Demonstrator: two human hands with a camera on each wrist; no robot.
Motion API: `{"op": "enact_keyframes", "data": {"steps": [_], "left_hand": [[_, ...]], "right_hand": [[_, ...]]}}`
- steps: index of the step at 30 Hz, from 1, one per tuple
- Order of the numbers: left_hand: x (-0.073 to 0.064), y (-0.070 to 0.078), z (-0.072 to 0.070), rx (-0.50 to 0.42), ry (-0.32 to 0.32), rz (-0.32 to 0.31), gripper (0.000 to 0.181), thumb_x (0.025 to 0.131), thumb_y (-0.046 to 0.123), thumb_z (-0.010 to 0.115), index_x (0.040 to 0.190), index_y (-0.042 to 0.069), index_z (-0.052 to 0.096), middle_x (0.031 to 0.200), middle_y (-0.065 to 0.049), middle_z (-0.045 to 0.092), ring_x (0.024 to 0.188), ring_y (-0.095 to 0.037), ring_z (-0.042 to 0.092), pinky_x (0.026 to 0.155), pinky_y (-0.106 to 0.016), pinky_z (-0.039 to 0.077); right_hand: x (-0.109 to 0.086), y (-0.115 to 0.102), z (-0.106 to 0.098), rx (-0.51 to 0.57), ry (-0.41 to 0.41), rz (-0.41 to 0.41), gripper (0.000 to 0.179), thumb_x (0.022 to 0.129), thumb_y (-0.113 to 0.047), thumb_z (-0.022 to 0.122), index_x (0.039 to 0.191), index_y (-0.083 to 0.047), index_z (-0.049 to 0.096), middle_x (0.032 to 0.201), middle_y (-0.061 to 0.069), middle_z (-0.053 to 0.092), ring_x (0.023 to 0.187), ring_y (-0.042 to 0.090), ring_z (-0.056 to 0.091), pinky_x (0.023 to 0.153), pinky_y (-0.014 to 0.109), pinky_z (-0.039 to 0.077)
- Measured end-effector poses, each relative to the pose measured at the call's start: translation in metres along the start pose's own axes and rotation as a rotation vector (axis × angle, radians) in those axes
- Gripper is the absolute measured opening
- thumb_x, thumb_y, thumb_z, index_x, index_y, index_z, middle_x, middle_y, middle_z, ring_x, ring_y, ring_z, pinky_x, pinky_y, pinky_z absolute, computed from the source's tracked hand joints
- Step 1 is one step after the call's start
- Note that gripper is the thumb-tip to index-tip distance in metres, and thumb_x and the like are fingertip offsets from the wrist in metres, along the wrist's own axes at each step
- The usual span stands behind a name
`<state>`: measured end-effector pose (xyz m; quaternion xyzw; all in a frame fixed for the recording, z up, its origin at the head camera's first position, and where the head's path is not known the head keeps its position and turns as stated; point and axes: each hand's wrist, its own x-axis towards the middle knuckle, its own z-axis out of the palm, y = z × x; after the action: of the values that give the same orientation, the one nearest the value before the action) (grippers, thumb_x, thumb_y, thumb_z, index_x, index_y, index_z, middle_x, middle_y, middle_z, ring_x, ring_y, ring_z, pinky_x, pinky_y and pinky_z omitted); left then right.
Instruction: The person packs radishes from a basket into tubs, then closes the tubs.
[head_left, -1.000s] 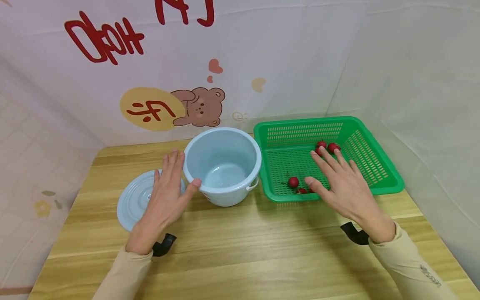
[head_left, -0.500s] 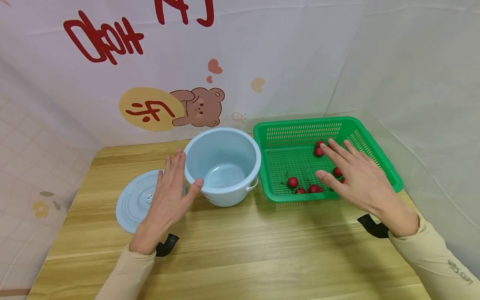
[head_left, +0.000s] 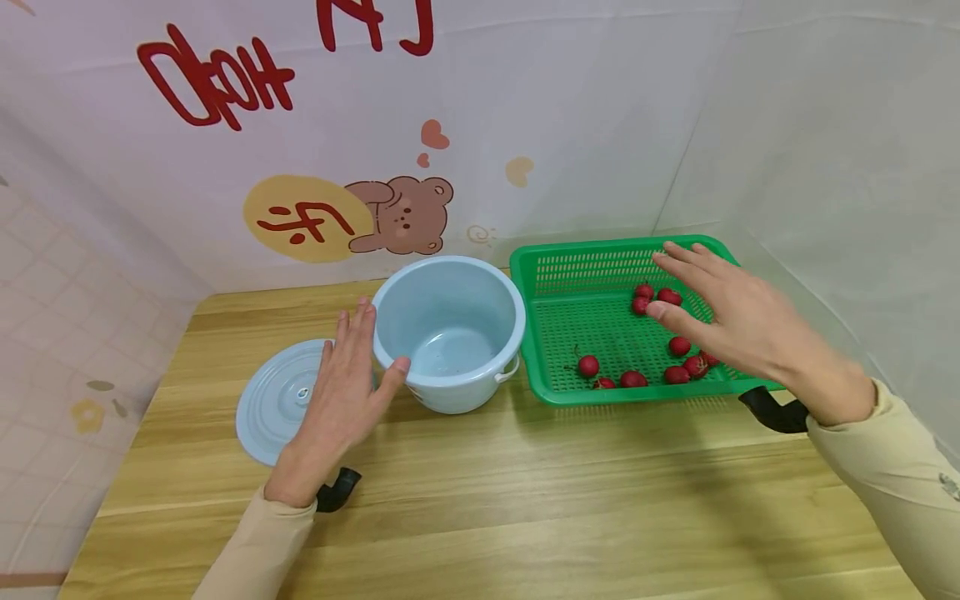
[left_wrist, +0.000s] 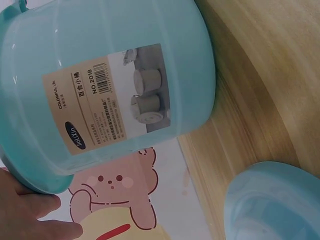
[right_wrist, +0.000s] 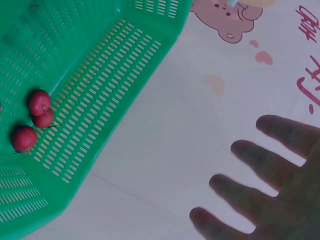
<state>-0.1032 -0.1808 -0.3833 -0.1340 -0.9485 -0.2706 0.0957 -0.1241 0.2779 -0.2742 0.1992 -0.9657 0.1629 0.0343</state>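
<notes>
Right hand [head_left: 738, 321] is hovering, fingers spread, near green slotted plastic basket [head_left: 588, 325] — pre-pick, apparently; reaching round red fruits [head_left: 588, 367] is calling for lowering.

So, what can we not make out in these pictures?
Head view: part of the blue lid, behind the left grip.
Head view: right end of the green basket, partly behind the right grip.
Left wrist view: finest print on the label, too small.
Right wrist view: basket's remainder, cut by edges.
</notes>
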Motion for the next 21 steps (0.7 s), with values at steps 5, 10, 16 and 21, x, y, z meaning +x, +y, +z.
{"op": "enact_keyframes", "data": {"steps": [5,10,16,21], "left_hand": [[0.000,0.000,0.001,-0.006,0.005,0.004,0.085,0.106,0.054,0.045,0.166,0.005,0.012,0.174,-0.004,0.003,0.158,-0.037,0.003,0.118,-0.072,0.014],[-0.001,-0.001,0.000,-0.002,0.012,0.004,0.084,0.106,0.054,0.044,0.166,0.005,0.012,0.174,-0.004,0.003,0.159,-0.035,0.003,0.119,-0.071,0.016],[-0.002,-0.002,0.000,0.000,0.008,0.009,0.083,0.107,0.052,0.046,0.166,0.005,0.012,0.174,-0.007,0.005,0.158,-0.038,0.005,0.118,-0.071,0.017],[-0.002,-0.001,0.000,-0.001,0.004,0.014,0.083,0.106,0.051,0.046,0.166,0.005,0.011,0.174,-0.008,0.006,0.158,-0.038,0.005,0.118,-0.072,0.017]], "right_hand": [[0.013,-0.001,-0.008,-0.012,-0.037,-0.017,0.066,0.103,-0.049,0.058,0.160,-0.019,0.042,0.168,0.005,0.031,0.150,0.040,0.033,0.106,0.067,0.036],[0.029,-0.001,-0.007,-0.056,-0.113,-0.042,0.065,0.104,-0.053,0.055,0.159,-0.019,0.045,0.170,0.003,0.027,0.145,0.043,0.039,0.103,0.068,0.039],[0.046,0.008,0.004,-0.007,-0.217,-0.067,0.064,0.104,-0.053,0.054,0.157,-0.018,0.047,0.169,0.002,0.029,0.148,0.040,0.036,0.112,0.062,0.034],[0.059,0.020,0.016,0.104,-0.268,-0.111,0.058,0.103,-0.048,0.061,0.154,-0.021,0.052,0.163,0.002,0.041,0.147,0.034,0.039,0.113,0.059,0.035]]}}
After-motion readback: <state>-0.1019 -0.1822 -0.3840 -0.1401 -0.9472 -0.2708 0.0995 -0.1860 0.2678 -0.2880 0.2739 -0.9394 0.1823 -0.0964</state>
